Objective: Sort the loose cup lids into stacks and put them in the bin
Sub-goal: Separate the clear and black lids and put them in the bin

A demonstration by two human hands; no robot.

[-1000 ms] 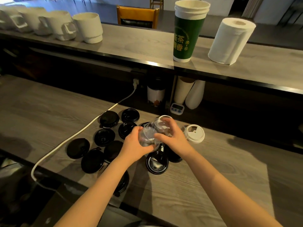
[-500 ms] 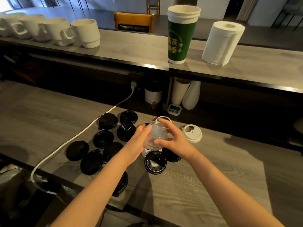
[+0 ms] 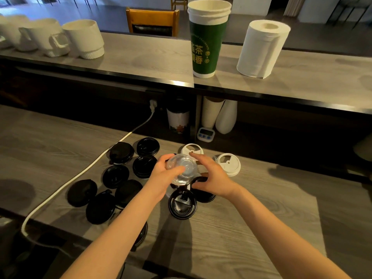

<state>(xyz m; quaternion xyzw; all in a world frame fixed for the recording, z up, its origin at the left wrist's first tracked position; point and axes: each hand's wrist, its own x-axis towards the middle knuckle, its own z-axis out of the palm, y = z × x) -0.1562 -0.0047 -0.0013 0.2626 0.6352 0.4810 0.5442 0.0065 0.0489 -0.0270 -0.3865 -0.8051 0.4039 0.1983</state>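
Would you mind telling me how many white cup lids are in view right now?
2. The far white lid lies just beyond the fingertips of the right hand; the near white lid lies to that hand's right. More may be hidden behind the clear lids.

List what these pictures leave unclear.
Head view:
- Bin: nowhere in frame.
- How many clear lids the left hand holds: see-through, edges merge.
- Whether the right hand grips the clear lids: fingers overlap them.
- Black lid at the counter edge: mostly under the left forearm.
- Timer display: too small.
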